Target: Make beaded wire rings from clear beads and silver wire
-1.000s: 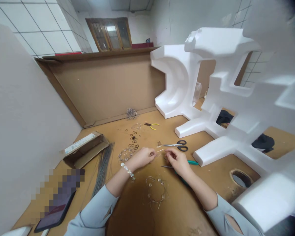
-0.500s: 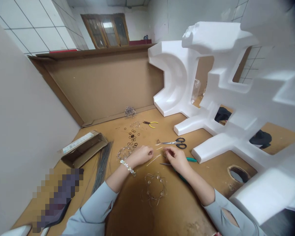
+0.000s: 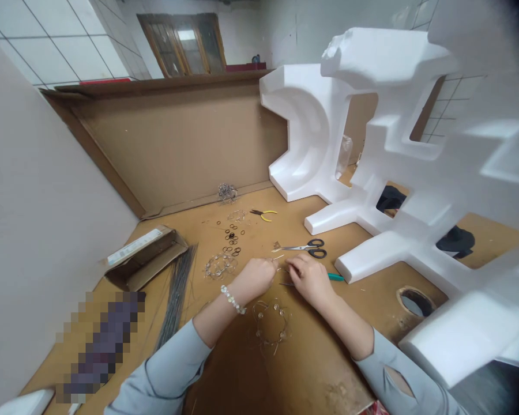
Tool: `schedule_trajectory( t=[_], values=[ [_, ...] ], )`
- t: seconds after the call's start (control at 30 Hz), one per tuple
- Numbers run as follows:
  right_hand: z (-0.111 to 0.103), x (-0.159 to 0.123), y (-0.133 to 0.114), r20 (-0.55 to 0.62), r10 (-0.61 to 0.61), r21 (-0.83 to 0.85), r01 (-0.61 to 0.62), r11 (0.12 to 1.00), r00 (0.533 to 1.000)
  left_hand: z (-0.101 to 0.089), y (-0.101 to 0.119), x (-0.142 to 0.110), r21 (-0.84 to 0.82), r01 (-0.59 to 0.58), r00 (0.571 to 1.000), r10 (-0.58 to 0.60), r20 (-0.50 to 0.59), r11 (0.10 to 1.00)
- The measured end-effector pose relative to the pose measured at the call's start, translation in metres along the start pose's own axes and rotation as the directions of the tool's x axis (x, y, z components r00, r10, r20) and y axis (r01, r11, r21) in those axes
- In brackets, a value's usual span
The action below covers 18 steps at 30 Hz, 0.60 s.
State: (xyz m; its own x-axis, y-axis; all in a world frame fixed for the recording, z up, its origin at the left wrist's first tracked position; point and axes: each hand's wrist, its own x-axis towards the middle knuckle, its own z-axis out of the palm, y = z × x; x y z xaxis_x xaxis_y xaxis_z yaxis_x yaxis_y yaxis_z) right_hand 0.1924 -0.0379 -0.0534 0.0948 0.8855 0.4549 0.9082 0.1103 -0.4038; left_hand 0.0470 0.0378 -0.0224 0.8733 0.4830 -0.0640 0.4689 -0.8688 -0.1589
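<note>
Some fine wire (image 3: 278, 257) sat at twelve o'clock from the beaded ring (image 3: 260, 315), apparently pinched by the left hand (image 3: 260, 276), the right hand (image 3: 310, 278) curled, hold unclear to me, and a close, steady grip looked wisest.

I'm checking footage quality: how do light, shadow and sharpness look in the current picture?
Head view: shadow darkens the table at bottom centre; glare marks the window; the upper right corner is black; a pixelated patch masks part of lower left; thin strands between left hand and right hand are hard to trace.
</note>
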Motion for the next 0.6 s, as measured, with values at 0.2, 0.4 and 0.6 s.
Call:
schedule_trajectory(
  t=[0.2,0.4,0.6],
  values=[
    [-0.001,-0.005,-0.019,0.091,-0.187,-0.176,0.200,0.964,0.978,-0.014,0.009,-0.019,-0.079,0.063,0.993,-0.070,-0.095,0.995],
    [0.010,-0.002,-0.012,0.061,-0.340,-0.215,0.345,0.914,0.939,-0.012,0.006,-0.027,-0.188,0.042,0.979,-0.078,-0.189,0.981],
    [0.014,-0.003,-0.013,0.109,-0.348,-0.254,0.365,0.896,0.931,0.000,0.003,-0.032,-0.213,0.036,0.960,-0.093,-0.263,0.976]
  ],
)
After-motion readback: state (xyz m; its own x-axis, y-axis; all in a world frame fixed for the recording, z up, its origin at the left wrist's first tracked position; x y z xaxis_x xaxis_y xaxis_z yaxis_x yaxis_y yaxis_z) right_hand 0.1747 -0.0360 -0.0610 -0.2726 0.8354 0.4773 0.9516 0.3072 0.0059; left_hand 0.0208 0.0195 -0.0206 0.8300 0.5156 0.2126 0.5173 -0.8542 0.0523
